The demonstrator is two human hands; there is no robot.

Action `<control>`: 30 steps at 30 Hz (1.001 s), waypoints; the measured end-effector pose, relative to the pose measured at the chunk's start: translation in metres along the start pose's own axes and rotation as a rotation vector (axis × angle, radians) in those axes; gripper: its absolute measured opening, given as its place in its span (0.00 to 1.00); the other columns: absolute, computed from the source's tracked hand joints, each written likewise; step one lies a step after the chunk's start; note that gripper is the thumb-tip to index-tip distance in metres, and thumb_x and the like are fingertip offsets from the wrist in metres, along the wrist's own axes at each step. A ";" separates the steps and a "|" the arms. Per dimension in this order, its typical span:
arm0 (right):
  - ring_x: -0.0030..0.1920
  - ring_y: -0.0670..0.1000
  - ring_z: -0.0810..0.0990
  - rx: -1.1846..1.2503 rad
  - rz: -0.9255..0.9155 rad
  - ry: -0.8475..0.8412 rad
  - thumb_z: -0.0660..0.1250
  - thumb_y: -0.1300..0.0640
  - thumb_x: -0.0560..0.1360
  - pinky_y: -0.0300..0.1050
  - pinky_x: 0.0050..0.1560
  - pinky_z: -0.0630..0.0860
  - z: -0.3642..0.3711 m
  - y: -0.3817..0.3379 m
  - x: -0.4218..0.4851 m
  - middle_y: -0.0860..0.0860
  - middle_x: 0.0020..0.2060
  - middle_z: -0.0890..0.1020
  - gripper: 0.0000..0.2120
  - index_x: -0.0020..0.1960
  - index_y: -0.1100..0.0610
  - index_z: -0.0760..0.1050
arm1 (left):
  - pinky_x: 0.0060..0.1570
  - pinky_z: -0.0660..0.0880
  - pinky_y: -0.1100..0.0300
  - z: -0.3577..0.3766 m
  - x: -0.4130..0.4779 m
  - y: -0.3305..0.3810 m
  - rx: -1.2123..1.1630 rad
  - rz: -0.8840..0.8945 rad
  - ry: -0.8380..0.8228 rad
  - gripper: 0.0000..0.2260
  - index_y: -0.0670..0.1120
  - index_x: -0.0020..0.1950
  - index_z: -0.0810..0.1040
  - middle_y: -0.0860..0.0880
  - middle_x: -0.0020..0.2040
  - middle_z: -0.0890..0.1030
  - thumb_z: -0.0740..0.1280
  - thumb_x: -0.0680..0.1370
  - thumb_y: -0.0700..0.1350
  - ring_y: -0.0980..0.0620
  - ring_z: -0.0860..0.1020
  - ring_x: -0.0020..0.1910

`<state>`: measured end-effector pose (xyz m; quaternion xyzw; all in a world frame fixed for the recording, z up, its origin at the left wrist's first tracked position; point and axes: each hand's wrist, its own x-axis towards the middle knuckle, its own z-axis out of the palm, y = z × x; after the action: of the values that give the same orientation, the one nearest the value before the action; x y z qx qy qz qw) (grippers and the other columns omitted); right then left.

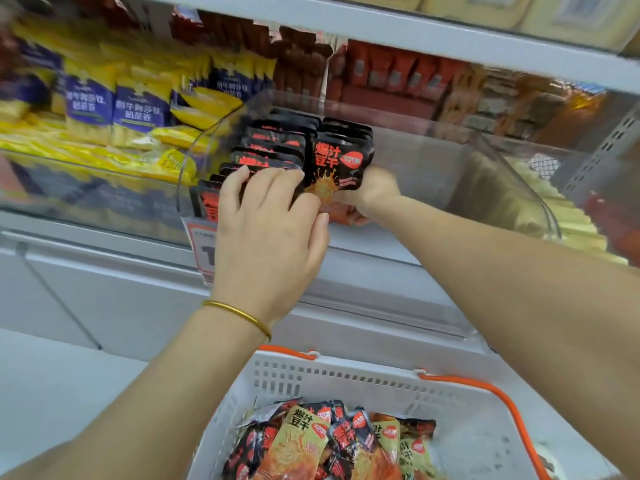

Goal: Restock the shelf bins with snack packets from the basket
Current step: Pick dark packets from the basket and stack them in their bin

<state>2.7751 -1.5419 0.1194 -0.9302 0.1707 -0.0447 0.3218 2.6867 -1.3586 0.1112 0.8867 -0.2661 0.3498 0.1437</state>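
Note:
A clear plastic shelf bin (433, 157) holds two rows of black snack packets (270, 147) with red lettering. My left hand (273, 220) rests its fingers on the front packets of the left row, fingers lightly bent over their tops. My right hand (367, 199) reaches into the bin and grips the bottom of an upright black packet (343, 161) at the front of the right row. Below, a white basket (346, 379) with orange handles holds several black, green and orange packets (332, 441).
Neighbouring bins hold yellow and blue packets (114, 105) to the left and pale yellow packets (519, 202) to the right. Red packets (388, 71) fill the back row. A price tag (201, 244) hangs on the bin front. A white shelf edge (381, 26) runs overhead.

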 end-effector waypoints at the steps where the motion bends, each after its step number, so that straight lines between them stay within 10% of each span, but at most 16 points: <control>1: 0.38 0.57 0.84 0.025 0.015 -0.007 0.70 0.53 0.74 0.54 0.40 0.82 0.001 0.000 0.001 0.60 0.42 0.84 0.16 0.55 0.64 0.74 | 0.65 0.61 0.46 0.000 0.000 0.000 -0.001 0.003 0.002 0.15 0.45 0.47 0.81 0.45 0.58 0.79 0.57 0.78 0.50 0.43 0.74 0.60; 12: 0.42 0.57 0.84 0.108 0.091 -0.058 0.71 0.57 0.74 0.53 0.47 0.82 -0.037 -0.016 -0.033 0.59 0.34 0.81 0.14 0.36 0.62 0.70 | 0.65 0.61 0.47 -0.002 -0.002 -0.003 -0.020 0.058 0.101 0.12 0.44 0.49 0.80 0.45 0.58 0.79 0.59 0.78 0.48 0.43 0.74 0.60; 17: 0.35 0.55 0.85 0.209 -0.174 0.031 0.70 0.62 0.74 0.50 0.38 0.83 -0.091 -0.026 -0.121 0.59 0.29 0.80 0.13 0.34 0.61 0.70 | 0.51 0.65 0.49 -0.026 -0.016 0.017 -0.115 0.204 0.238 0.09 0.44 0.49 0.81 0.48 0.54 0.81 0.61 0.78 0.43 0.42 0.75 0.51; 23: 0.29 0.52 0.81 0.154 -0.021 -0.503 0.67 0.66 0.75 0.45 0.34 0.81 -0.032 0.067 -0.205 0.59 0.32 0.78 0.04 0.41 0.64 0.73 | 0.41 0.73 0.45 -0.008 -0.072 0.052 -0.236 0.371 -0.159 0.09 0.42 0.48 0.79 0.44 0.48 0.80 0.60 0.74 0.40 0.40 0.75 0.43; 30: 0.54 0.56 0.79 -0.476 -0.005 -0.875 0.67 0.58 0.75 0.48 0.54 0.77 0.125 0.205 -0.233 0.58 0.55 0.80 0.15 0.60 0.63 0.76 | 0.39 0.77 0.52 0.021 -0.118 0.069 -0.232 0.278 -0.657 0.17 0.46 0.46 0.81 0.48 0.40 0.80 0.54 0.72 0.48 0.44 0.75 0.42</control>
<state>2.5213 -1.5388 -0.0985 -0.9098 0.0228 0.3894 0.1421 2.5859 -1.3808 0.0187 0.8849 -0.4536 0.0305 0.1011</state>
